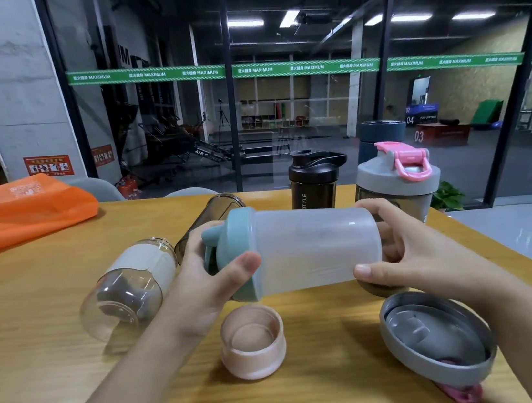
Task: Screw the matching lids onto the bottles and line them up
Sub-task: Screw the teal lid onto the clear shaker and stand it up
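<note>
Lying sideways between both grips, the frosted shaker bottle [317, 245] is held: teal lid [236, 256] gripped by the left hand [200, 277], base by the right hand [399, 251].

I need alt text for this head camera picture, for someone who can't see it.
Two hands hold a frosted bottle sideways above a wooden table, the left hand gripping its teal lid, the right hand its base.

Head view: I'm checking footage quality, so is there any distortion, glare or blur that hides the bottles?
Head view: wide-angle bending bows the table edge and the window frames; ceiling lights reflect in the glass wall behind; the frosted bottle, both hands and the loose lids stay sharp, with soft shadows beneath.
</note>
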Action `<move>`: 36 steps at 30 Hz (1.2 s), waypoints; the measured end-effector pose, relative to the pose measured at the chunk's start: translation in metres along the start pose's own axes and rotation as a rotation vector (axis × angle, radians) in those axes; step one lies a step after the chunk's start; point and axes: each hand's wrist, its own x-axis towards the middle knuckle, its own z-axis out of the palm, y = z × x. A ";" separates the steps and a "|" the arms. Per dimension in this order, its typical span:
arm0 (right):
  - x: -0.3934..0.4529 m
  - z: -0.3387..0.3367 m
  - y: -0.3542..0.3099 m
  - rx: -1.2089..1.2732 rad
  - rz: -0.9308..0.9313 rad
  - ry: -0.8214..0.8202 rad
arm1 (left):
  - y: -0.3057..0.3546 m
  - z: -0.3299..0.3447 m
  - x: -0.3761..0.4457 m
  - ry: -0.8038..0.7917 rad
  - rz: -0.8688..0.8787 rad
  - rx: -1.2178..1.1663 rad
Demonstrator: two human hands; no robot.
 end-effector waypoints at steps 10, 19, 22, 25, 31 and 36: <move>0.002 0.017 -0.017 -0.007 -0.072 0.100 | 0.006 -0.005 -0.003 0.102 0.243 0.036; 0.028 0.064 -0.055 -0.810 -0.223 0.073 | -0.002 -0.012 -0.003 0.198 0.340 0.446; 0.038 0.087 -0.055 -0.914 -0.216 0.173 | -0.002 -0.014 -0.005 0.200 0.390 0.480; 0.043 0.099 -0.053 -0.928 -0.228 0.297 | -0.005 -0.018 -0.003 0.173 0.464 0.532; 0.046 0.111 -0.043 -0.771 -0.271 0.482 | -0.003 -0.023 -0.002 0.133 0.476 0.591; 0.053 0.122 -0.041 -0.632 -0.192 0.527 | -0.005 -0.026 -0.001 0.187 0.530 0.592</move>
